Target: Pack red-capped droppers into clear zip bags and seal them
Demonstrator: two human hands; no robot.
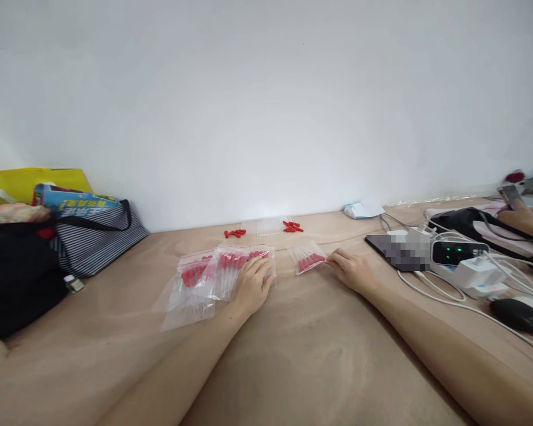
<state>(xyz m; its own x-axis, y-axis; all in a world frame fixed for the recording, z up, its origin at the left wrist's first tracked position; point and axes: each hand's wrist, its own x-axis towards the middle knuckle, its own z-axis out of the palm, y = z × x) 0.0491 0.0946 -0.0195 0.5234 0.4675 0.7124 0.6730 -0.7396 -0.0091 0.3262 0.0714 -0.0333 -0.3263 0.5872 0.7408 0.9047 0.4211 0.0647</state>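
Observation:
My left hand (pixel 252 285) lies on a clear zip bag (pixel 224 284), its fingers stretched out over the bag's right part. Several red-capped, thin clear tube-like pieces show inside. A second clear bag (pixel 189 307) with similar red-ended pieces lies partly under it to the left. My right hand (pixel 350 270) has its fingertips together at the right corner of a smaller clear bag (pixel 302 251), which holds several red-ended pieces fanned out. The fingertips seem to pinch that corner. Behind the bags lie two groups of loose red caps (pixel 235 234), with thin clear pieces (pixel 270 227) between them.
A dark tablet-like device (pixel 375 244), white cables (pixel 430 290), chargers (pixel 475 275) and a black mouse (pixel 519 313) crowd the right side. At left stand a striped bag (pixel 100 242) and a small bottle (pixel 73 284). Another person's hand (pixel 522 219) holds a phone at far right.

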